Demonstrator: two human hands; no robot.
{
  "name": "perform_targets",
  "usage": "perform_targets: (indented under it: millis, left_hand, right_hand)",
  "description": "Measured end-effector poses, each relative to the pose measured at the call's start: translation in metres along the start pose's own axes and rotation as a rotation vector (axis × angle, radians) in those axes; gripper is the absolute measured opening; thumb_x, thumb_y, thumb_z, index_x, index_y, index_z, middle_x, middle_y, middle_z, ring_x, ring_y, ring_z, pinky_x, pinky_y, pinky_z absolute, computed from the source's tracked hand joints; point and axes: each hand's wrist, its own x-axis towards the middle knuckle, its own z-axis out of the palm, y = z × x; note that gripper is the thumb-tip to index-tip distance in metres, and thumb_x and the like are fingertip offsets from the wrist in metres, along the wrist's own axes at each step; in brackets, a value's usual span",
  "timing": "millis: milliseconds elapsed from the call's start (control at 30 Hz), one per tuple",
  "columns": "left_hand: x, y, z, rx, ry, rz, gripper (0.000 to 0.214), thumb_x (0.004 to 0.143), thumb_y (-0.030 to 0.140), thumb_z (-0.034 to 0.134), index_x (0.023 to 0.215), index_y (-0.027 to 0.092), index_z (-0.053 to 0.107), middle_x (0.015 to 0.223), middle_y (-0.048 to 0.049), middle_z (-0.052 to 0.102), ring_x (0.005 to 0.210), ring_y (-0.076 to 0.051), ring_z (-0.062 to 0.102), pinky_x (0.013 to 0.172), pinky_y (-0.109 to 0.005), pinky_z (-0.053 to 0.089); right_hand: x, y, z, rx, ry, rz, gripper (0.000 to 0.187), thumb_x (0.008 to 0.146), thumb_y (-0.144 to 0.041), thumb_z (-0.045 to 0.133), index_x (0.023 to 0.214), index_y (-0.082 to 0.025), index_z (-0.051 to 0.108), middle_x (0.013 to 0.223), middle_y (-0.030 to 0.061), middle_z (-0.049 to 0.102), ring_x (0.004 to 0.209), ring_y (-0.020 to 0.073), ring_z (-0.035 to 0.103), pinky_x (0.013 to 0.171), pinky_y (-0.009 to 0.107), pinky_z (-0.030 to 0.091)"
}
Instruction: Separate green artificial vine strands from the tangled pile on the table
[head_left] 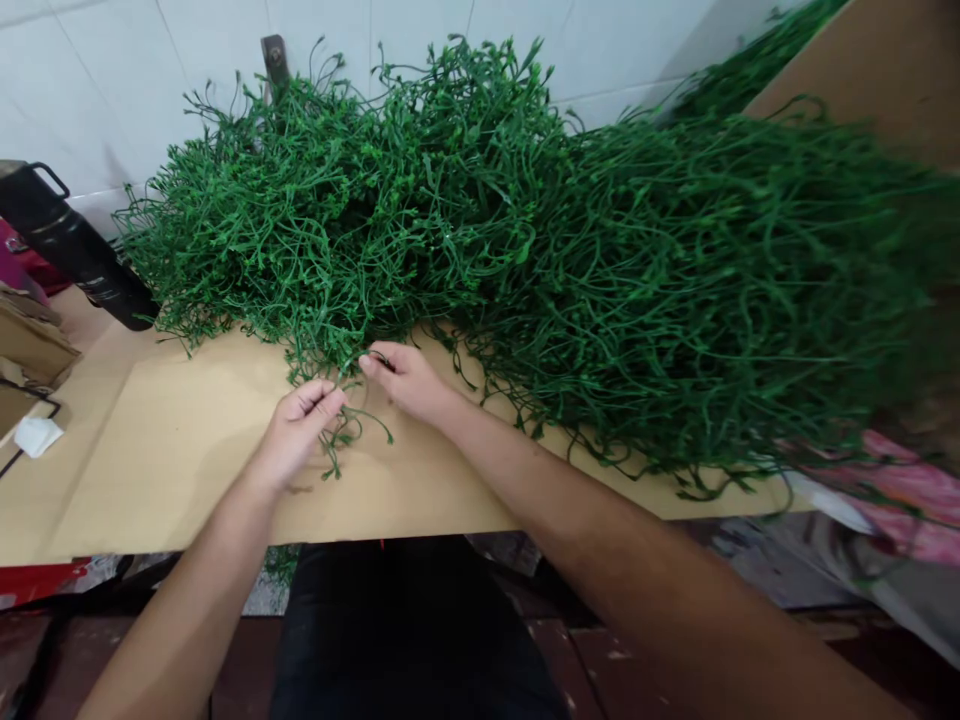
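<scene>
A large heap of green plastic-looking plant stems (420, 200) covers the back of the cardboard-topped table (187, 440). At its front edge my left hand (304, 420) is closed, thumb against fingers, on a small green stem (341, 435) whose curled ends hang below the fingers. Just to the right, my right hand (401, 378) pinches a thin dark stem end (381, 358) between thumb and forefinger. The two hands are close together but apart. Whether both hold the same piece is hidden among the loose strands.
At the left stands a black flask (79, 245), leaning in view, near cardboard boxes (30, 340) and a small white object (37, 436). A white tiled wall (322, 30) bounds the back. A cardboard panel (870, 80) rises at the right, above pink patterned cloth (915, 500).
</scene>
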Motion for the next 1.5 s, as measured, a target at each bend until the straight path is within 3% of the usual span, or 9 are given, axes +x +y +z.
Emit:
perform_targets:
  millis: [100, 200, 267, 400, 600, 900, 1100, 1500]
  left_hand:
    - [0.008, -0.003, -0.001, -0.083, 0.044, 0.0, 0.03, 0.069, 0.046, 0.066, 0.072, 0.017, 0.057, 0.063, 0.0027, 0.049, 0.057, -0.008, 0.039, 0.053, -0.021, 0.033]
    - [0.01, -0.004, 0.002, -0.115, 0.049, 0.009, 0.033, 0.065, 0.044, 0.07, 0.073, 0.017, 0.054, 0.062, 0.0044, 0.047, 0.056, -0.008, 0.039, 0.053, -0.02, 0.034]
    - [0.009, -0.005, 0.003, -0.119, 0.085, 0.013, 0.033, 0.064, 0.042, 0.071, 0.072, 0.017, 0.051, 0.059, 0.0058, 0.044, 0.054, -0.007, 0.037, 0.052, -0.02, 0.032]
    - [0.009, -0.006, 0.004, -0.137, 0.108, -0.002, 0.032, 0.067, 0.042, 0.068, 0.071, 0.018, 0.047, 0.062, 0.0054, 0.045, 0.055, -0.007, 0.038, 0.052, -0.02, 0.032]
    - [0.01, -0.007, 0.001, -0.155, 0.116, -0.025, 0.033, 0.066, 0.043, 0.068, 0.071, 0.017, 0.049, 0.06, 0.0055, 0.045, 0.056, -0.007, 0.04, 0.053, -0.02, 0.032]
    - [0.006, -0.005, 0.002, -0.158, 0.031, -0.011, 0.033, 0.064, 0.037, 0.072, 0.075, 0.017, 0.048, 0.064, 0.0055, 0.046, 0.056, -0.007, 0.04, 0.052, -0.021, 0.032]
    - [0.006, -0.008, 0.001, -0.076, 0.033, 0.002, 0.028, 0.066, 0.032, 0.069, 0.076, 0.017, 0.048, 0.065, 0.0054, 0.044, 0.06, -0.007, 0.039, 0.056, -0.021, 0.032]
    - [0.008, -0.004, 0.003, -0.03, 0.035, -0.043, 0.026, 0.067, 0.032, 0.066, 0.079, 0.016, 0.05, 0.06, 0.005, 0.049, 0.056, -0.008, 0.042, 0.053, -0.021, 0.033]
  right_hand:
    - [-0.016, -0.004, 0.007, 0.224, -0.13, -0.079, 0.039, 0.078, -0.048, 0.05, 0.059, -0.016, 0.04, 0.056, -0.0041, 0.035, 0.057, 0.0066, 0.033, 0.055, 0.022, 0.027]
    - [-0.026, -0.01, 0.011, 0.454, -0.23, -0.003, 0.05, 0.07, -0.067, 0.05, 0.065, -0.018, 0.04, 0.053, -0.0066, 0.031, 0.05, 0.0051, 0.028, 0.048, 0.022, 0.024]
    - [-0.029, -0.014, 0.012, 0.537, -0.283, 0.066, 0.053, 0.064, -0.068, 0.057, 0.071, -0.018, 0.042, 0.053, -0.0081, 0.031, 0.047, 0.0042, 0.026, 0.045, 0.021, 0.022]
    - [-0.031, -0.02, 0.013, 0.586, -0.288, 0.126, 0.055, 0.054, -0.059, 0.071, 0.078, -0.016, 0.046, 0.062, -0.0064, 0.043, 0.055, 0.0038, 0.037, 0.052, 0.02, 0.03]
    - [-0.031, -0.018, 0.014, 0.506, -0.368, 0.101, 0.051, 0.059, -0.061, 0.066, 0.063, -0.014, 0.046, 0.057, -0.006, 0.038, 0.055, 0.0038, 0.033, 0.054, 0.022, 0.027]
    - [-0.033, -0.019, 0.011, 0.537, -0.308, 0.117, 0.051, 0.059, -0.063, 0.063, 0.064, -0.015, 0.045, 0.056, -0.0059, 0.04, 0.051, 0.0035, 0.032, 0.045, 0.021, 0.021]
    - [-0.033, -0.02, 0.012, 0.591, -0.213, 0.179, 0.051, 0.057, -0.061, 0.065, 0.066, -0.016, 0.042, 0.053, -0.0089, 0.034, 0.048, 0.0019, 0.029, 0.043, 0.02, 0.02]
    - [-0.033, -0.023, 0.007, 0.515, -0.148, 0.225, 0.054, 0.051, -0.064, 0.066, 0.063, -0.016, 0.043, 0.05, -0.0093, 0.035, 0.046, 0.0016, 0.029, 0.044, 0.021, 0.021]
